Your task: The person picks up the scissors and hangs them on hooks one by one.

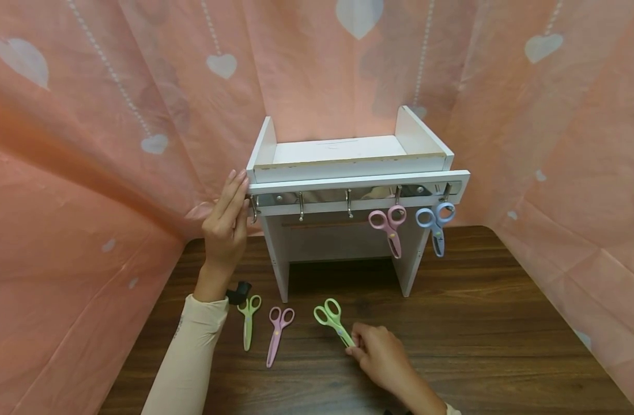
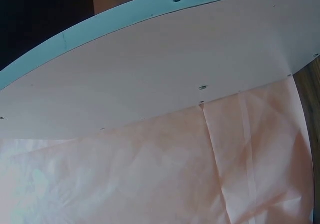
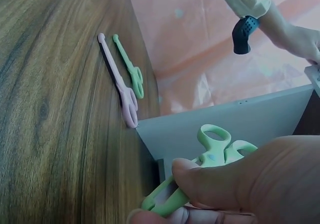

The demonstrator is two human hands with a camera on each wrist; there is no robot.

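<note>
My right hand (image 1: 381, 354) pinches a light green pair of scissors (image 1: 334, 320) by the blade end, handle loops pointing away toward the shelf. The right wrist view shows the thumb lying across the blades of these scissors (image 3: 214, 151). With fairly straight fingers, my left hand (image 1: 226, 225) rests against the left end of a white shelf's hook rail (image 1: 322, 199). A pink pair of scissors (image 1: 392, 227) and a blue pair (image 1: 438, 230) hang from the two rightmost hooks. The left hand is out of sight in the left wrist view.
On the dark wooden table (image 1: 462, 346), another green pair of scissors (image 1: 248, 323) and a pink pair (image 1: 276, 337) lie left of the right hand. Several hooks on the rail's left and middle carry nothing. Pink cloth (image 1: 306, 69) with hearts surrounds the table.
</note>
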